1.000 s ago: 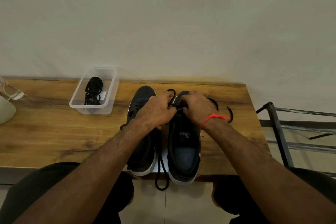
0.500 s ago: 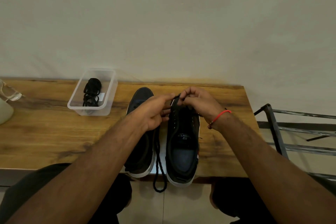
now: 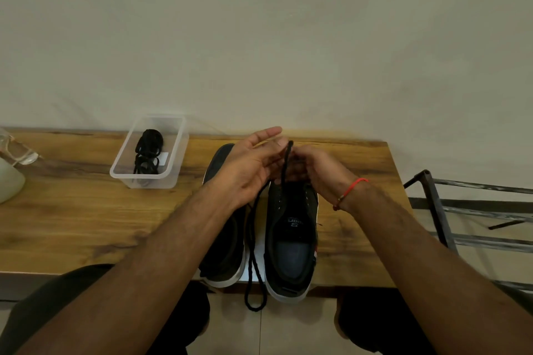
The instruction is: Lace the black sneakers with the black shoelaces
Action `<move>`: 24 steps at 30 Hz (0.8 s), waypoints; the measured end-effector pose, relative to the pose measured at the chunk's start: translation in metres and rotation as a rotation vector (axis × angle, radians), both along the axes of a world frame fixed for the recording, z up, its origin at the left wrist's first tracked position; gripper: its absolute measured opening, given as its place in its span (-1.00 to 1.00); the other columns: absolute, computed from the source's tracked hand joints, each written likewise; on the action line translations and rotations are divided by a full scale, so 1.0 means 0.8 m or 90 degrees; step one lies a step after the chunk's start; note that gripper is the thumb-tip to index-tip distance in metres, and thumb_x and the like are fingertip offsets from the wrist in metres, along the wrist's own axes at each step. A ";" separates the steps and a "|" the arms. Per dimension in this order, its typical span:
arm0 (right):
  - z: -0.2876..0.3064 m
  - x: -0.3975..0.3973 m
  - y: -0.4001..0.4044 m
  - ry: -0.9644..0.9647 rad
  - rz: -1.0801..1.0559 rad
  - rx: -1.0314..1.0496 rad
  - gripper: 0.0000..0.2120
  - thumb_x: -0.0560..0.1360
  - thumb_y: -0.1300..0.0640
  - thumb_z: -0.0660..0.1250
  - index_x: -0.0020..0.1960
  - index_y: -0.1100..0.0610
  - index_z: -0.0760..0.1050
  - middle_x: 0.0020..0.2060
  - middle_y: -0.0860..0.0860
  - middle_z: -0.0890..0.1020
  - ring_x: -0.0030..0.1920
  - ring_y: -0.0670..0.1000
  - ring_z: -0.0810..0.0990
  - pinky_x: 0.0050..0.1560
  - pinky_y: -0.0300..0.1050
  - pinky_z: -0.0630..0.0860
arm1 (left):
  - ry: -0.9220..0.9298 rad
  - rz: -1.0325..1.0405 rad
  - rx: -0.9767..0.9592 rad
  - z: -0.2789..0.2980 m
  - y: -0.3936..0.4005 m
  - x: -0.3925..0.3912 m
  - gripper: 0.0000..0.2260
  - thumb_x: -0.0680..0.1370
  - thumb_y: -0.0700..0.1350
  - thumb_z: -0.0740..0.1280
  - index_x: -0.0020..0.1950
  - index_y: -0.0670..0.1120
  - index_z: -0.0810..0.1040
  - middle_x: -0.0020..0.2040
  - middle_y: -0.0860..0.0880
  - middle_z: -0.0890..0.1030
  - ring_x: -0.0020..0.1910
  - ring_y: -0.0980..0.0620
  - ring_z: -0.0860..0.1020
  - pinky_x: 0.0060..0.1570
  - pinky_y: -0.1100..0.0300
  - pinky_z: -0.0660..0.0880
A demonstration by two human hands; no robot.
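L hand [image 3: 248, 170] fingers now straight and spread, palm turned toward the R side, thumb up near the lace; half a sec ago they were curled in at the eyelets. Black shoelace [image 3: 287, 161] runs up past its fingertips, tip sticking up above both hands. Can't tell if L thumb actually pinches it. R hand [image 3: 314, 170] fingers curled, grasping the lace low down at the front of the R sneaker [image 3: 291, 242]; it sits lower and closer to the shoe than before. Lace is now pulled up taut and vertical, vs bunched under the fingers earlier. The other run of the same lace drops between the two shoes and loops off the table's near edge, about as before.

Count: 2 hands, both over the toe end of the R sneaker. 2 black sneakers w/ white soles, side by side, heels toward the person; L sneaker [image 3: 222, 242] partly under the L forearm. 1 lace in work. 1 clear plastic tub [image 3: 176, 153] to the L, well apart from the shoes, w/ 1 coiled bundle of black laces [image 3: 147, 153] inside. 1 red wrist band [image 3: 350, 189] on R wrist. 1 wooden table [image 3: 72, 210]. 1 metal rack [image 3: 461, 210] off the R side.
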State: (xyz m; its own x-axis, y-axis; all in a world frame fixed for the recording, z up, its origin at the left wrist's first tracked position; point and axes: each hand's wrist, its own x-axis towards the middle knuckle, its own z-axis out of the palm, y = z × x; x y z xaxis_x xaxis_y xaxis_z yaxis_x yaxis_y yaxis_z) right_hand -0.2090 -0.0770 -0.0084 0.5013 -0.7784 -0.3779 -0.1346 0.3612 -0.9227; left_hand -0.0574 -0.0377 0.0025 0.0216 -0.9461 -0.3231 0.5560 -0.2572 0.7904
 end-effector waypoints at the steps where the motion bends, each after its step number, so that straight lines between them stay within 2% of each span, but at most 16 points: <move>1: 0.003 0.000 -0.002 -0.035 -0.038 0.036 -0.62 0.64 -0.11 0.14 0.04 0.19 0.55 -0.22 0.11 0.67 -0.21 0.06 0.66 -0.01 -0.02 0.53 | -0.034 -0.041 -0.001 0.003 0.002 -0.002 -0.73 0.56 -0.35 0.39 0.25 -0.18 0.58 -0.05 -0.12 0.69 -0.12 0.02 0.67 -0.11 0.23 0.64; 2: 0.008 0.000 -0.004 -0.073 -0.080 0.070 -0.61 0.64 -0.14 0.16 0.03 0.16 0.55 -0.28 0.06 0.63 -0.27 0.03 0.62 -0.12 -0.06 0.54 | -0.069 -0.090 -0.001 0.005 0.004 -0.004 -0.76 0.56 -0.35 0.39 0.21 -0.19 0.60 -0.05 -0.13 0.69 -0.12 0.02 0.67 -0.12 0.23 0.64; 4: 0.015 -0.003 -0.008 -0.157 -0.159 0.081 -0.74 0.63 -0.01 0.26 0.02 0.18 0.58 -0.30 0.04 0.62 -0.28 0.01 0.60 -0.27 -0.12 0.57 | -0.131 -0.168 0.007 0.008 0.008 -0.008 -0.84 0.56 -0.35 0.40 0.12 -0.19 0.62 -0.12 -0.12 0.68 -0.19 0.03 0.67 -0.16 0.21 0.66; 6: 0.018 -0.010 -0.013 -0.203 -0.194 0.030 -0.85 0.61 0.21 0.30 0.07 0.27 0.60 -0.27 0.07 0.64 -0.24 0.02 0.60 -0.26 -0.16 0.60 | -0.156 -0.170 0.043 0.010 0.010 -0.011 -0.89 0.58 -0.31 0.39 0.09 -0.18 0.62 -0.17 -0.10 0.67 -0.27 0.04 0.67 -0.22 0.18 0.67; 7: 0.020 -0.013 -0.013 -0.201 -0.188 0.004 -0.85 0.60 0.26 0.30 0.09 0.30 0.59 -0.28 0.07 0.62 -0.26 0.01 0.59 -0.27 -0.17 0.56 | -0.148 -0.156 0.070 0.010 0.010 -0.011 -0.88 0.61 -0.26 0.38 0.13 -0.19 0.61 -0.17 -0.10 0.67 -0.28 0.03 0.67 -0.24 0.16 0.67; 9: 0.021 -0.017 -0.013 -0.159 -0.146 -0.045 -0.83 0.59 0.27 0.30 0.11 0.31 0.60 -0.33 0.05 0.57 -0.33 -0.02 0.54 -0.34 -0.19 0.44 | -0.121 -0.148 0.129 0.008 0.008 -0.006 -0.78 0.66 -0.13 0.30 0.23 -0.21 0.60 -0.09 -0.12 0.66 -0.20 -0.02 0.68 -0.16 0.07 0.68; 11: 0.020 -0.018 -0.011 -0.093 -0.072 -0.079 -0.88 0.55 0.24 0.33 0.00 0.23 0.63 -0.38 0.04 0.54 -0.37 -0.03 0.49 -0.37 -0.18 0.34 | -0.076 -0.152 0.150 0.007 0.006 -0.002 -0.65 0.70 0.04 0.16 0.27 -0.18 0.57 -0.01 -0.13 0.69 -0.08 -0.07 0.70 -0.04 0.00 0.64; 14: 0.016 -0.018 -0.006 -0.011 0.106 -0.067 -0.93 0.35 0.14 0.40 -0.22 0.11 0.65 -0.35 0.20 0.51 -0.39 0.01 0.48 -0.35 -0.15 0.34 | 0.071 -0.040 0.089 0.012 -0.005 0.008 -0.60 0.72 0.15 0.08 0.28 -0.15 0.45 -0.07 -0.12 0.72 -0.16 -0.05 0.72 -0.17 0.08 0.66; 16: 0.014 -0.020 -0.005 0.029 0.194 -0.069 -0.86 0.27 0.08 0.39 -0.25 0.14 0.65 -0.25 0.28 0.49 -0.37 0.05 0.49 -0.31 -0.09 0.34 | 0.128 0.063 0.056 0.015 -0.012 0.019 -0.63 0.72 0.10 0.11 0.28 -0.16 0.45 -0.12 -0.10 0.70 -0.20 -0.02 0.70 -0.22 0.11 0.66; 18: 0.018 -0.020 -0.004 0.076 0.201 -0.065 -0.75 0.35 0.01 0.37 -0.15 0.19 0.66 -0.31 0.22 0.53 -0.33 0.06 0.52 -0.34 -0.10 0.35 | 0.055 0.104 0.031 0.017 -0.015 0.030 -0.67 0.74 0.02 0.11 0.25 -0.18 0.51 -0.28 -0.02 0.53 -0.39 0.09 0.55 -0.35 0.17 0.59; 20: 0.018 -0.015 -0.003 0.095 0.137 -0.029 -0.56 0.54 -0.18 0.27 0.00 0.19 0.65 -0.25 0.08 0.64 -0.27 0.01 0.55 -0.34 -0.14 0.37 | -0.097 0.061 0.013 0.017 -0.012 0.031 -0.72 0.74 -0.04 0.14 0.18 -0.18 0.56 -0.34 0.01 0.38 -0.48 0.12 0.37 -0.45 0.20 0.49; 22: 0.018 -0.008 -0.003 0.067 0.087 0.007 -0.44 0.59 -0.33 0.11 -0.01 0.12 0.63 -0.17 0.06 0.68 -0.23 0.00 0.56 -0.30 -0.14 0.38 | -0.216 -0.075 -0.004 0.022 -0.004 0.019 -0.76 0.73 -0.06 0.19 0.10 -0.16 0.60 -0.38 0.01 0.36 -0.48 0.10 0.35 -0.47 0.19 0.47; 24: 0.017 -0.003 -0.001 -0.026 0.057 0.037 -0.48 0.61 -0.30 0.11 -0.16 0.07 0.60 -0.23 0.14 0.63 -0.23 0.06 0.58 -0.24 -0.10 0.44 | -0.305 -0.268 -0.012 0.028 0.007 0.004 -0.77 0.71 -0.08 0.22 0.06 -0.17 0.61 -0.38 -0.02 0.41 -0.46 0.06 0.42 -0.44 0.17 0.52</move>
